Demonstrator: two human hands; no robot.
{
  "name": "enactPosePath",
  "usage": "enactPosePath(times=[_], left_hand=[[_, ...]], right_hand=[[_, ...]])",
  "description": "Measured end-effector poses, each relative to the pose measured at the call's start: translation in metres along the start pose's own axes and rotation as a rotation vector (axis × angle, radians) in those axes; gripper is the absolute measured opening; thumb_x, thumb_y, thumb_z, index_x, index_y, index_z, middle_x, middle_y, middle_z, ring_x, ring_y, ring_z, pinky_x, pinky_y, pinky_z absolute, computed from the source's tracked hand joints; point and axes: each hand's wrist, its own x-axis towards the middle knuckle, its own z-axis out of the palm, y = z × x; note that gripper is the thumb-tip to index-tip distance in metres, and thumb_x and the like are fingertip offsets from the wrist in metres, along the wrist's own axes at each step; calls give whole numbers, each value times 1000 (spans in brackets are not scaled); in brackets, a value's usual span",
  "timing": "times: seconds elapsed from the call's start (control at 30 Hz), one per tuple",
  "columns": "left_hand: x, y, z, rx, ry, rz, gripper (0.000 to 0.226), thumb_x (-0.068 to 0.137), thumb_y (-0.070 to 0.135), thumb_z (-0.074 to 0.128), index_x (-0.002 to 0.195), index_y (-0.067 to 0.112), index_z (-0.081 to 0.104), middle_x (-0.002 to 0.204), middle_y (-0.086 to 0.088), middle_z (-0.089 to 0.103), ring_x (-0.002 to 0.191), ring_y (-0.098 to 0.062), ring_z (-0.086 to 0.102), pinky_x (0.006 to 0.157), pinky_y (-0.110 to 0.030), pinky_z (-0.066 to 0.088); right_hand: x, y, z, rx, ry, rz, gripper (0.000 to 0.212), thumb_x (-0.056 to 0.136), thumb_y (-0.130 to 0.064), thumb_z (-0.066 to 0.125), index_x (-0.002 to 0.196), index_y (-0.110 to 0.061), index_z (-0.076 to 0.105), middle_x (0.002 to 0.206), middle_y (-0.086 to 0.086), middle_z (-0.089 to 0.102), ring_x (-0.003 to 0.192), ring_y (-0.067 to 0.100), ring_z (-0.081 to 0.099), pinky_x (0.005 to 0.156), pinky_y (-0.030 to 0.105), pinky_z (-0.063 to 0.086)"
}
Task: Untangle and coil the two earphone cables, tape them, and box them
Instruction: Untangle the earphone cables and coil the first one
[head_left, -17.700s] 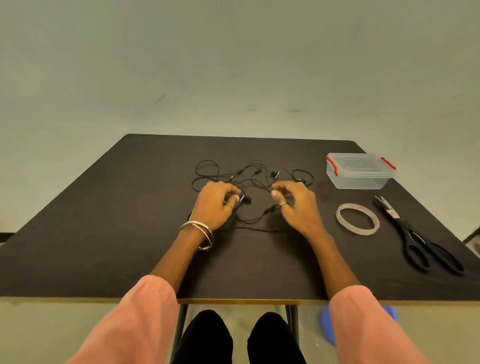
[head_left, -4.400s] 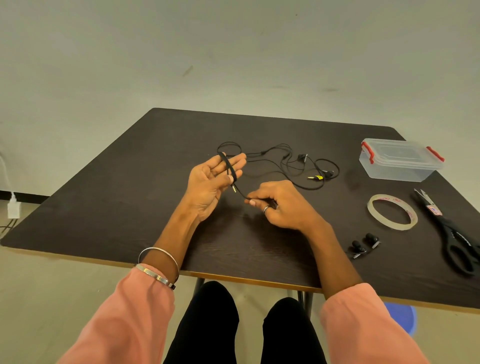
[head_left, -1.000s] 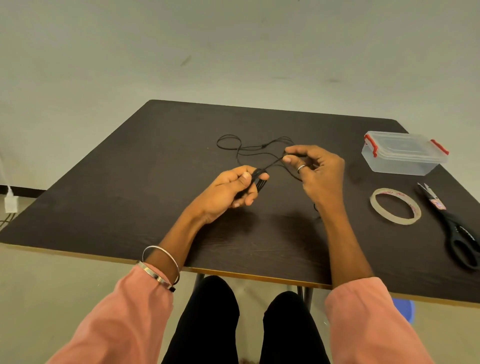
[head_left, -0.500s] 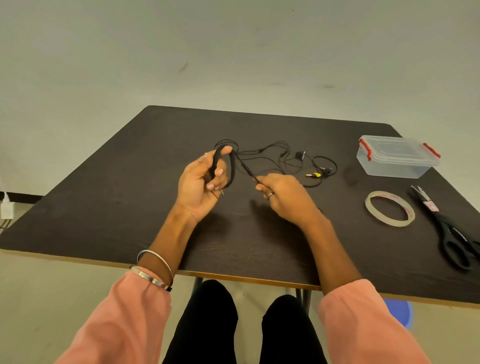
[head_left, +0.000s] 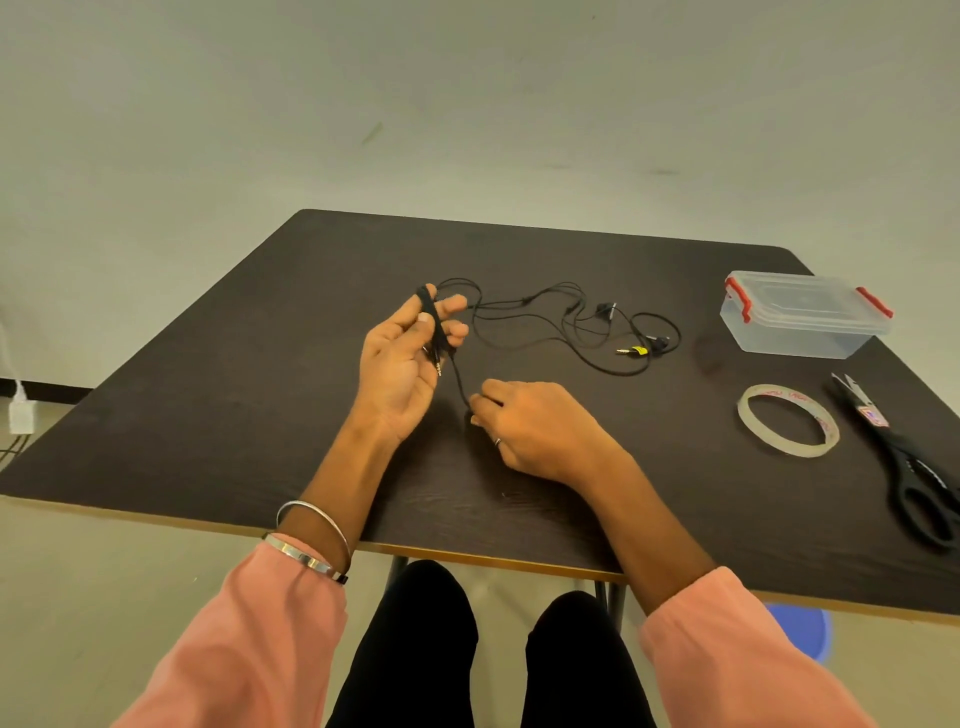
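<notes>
My left hand (head_left: 402, 358) is raised palm-up over the dark table (head_left: 249, 415), with a black earphone cable coil (head_left: 432, 322) wound around its fingers. A strand runs from the coil down to my right hand (head_left: 535, 426), which pinches it near the table top. The second earphone cable (head_left: 571, 327) lies loose behind my hands, its yellow-marked plug (head_left: 631, 352) at the right end. A clear plastic box with red latches (head_left: 802, 317) stands lidded at the far right. The tape roll (head_left: 787, 421) lies flat in front of it.
Black scissors (head_left: 904, 467) lie along the right edge of the table beside the tape roll. A white charger (head_left: 21, 413) hangs at the wall on the far left. A blue stool (head_left: 802, 629) shows under the table's near right.
My right hand has drawn the strand down and toward me, lower than half a second ago. My left hand keeps the coil, fingers more spread.
</notes>
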Motion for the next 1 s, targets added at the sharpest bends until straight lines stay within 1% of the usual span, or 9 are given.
enactPosePath(times=[0.13,0.27,0.37,0.53,0.63,0.7,0.8,0.9,1.0], left_hand=[[-3,-9,3,484,-84,52,30,101,-1,34,107,13,60,96,-4,71,74,-13,67,77,-28,53],[-4,-18,1,803,-265,39,25,101,1,36,104,1,62,86,-7,67,79,-19,62,81,-34,50],[-7,-19,2,907,-434,10,23,101,0,37,106,1,59,78,-7,63,72,-15,58,75,-29,49],[-16,-15,10,844,-666,-110,30,104,7,31,109,10,60,75,7,63,56,-12,44,66,-23,43],[-16,-14,10,821,-684,-157,35,103,21,35,117,0,60,72,-1,55,53,-7,40,55,-18,37],[-16,-13,11,823,-679,-161,28,102,17,39,109,2,62,67,-3,48,52,-5,40,52,-16,36],[-15,-13,14,707,-610,-212,25,102,12,37,93,3,59,65,-4,43,52,-5,39,49,-16,33],[-15,-18,13,596,-517,-243,27,102,15,38,83,8,56,68,-3,45,57,-7,41,49,-18,34],[-16,-21,14,466,-441,-263,29,102,14,38,81,8,57,75,-1,51,64,-9,45,52,-21,40]], right_hand=[[-5,7,1,182,223,34,27,91,-25,46,92,-8,68,82,4,62,67,23,61,55,33,45],[-10,24,-9,511,351,164,14,84,-18,67,94,-11,74,72,-4,61,63,5,51,62,22,41],[-17,33,-20,721,439,217,7,83,-10,70,89,-11,75,77,-3,69,70,7,61,69,21,47],[-24,51,-15,715,410,204,22,86,-7,64,102,-21,72,86,-6,69,86,13,56,81,34,43],[-23,57,-5,449,453,203,32,83,-3,59,103,-24,73,88,-20,62,92,10,46,83,37,28],[-19,55,-4,197,532,185,34,81,-1,56,100,-23,74,90,-16,66,95,14,41,79,32,19],[-15,52,-1,-70,594,165,26,79,-4,61,95,-21,74,95,-7,68,100,19,40,80,34,21],[-13,49,-1,-28,612,288,24,77,-5,67,92,-24,74,104,4,62,102,21,40,79,33,22],[-10,43,0,297,574,377,27,81,1,57,95,-15,75,94,13,57,89,25,48,73,34,41]])
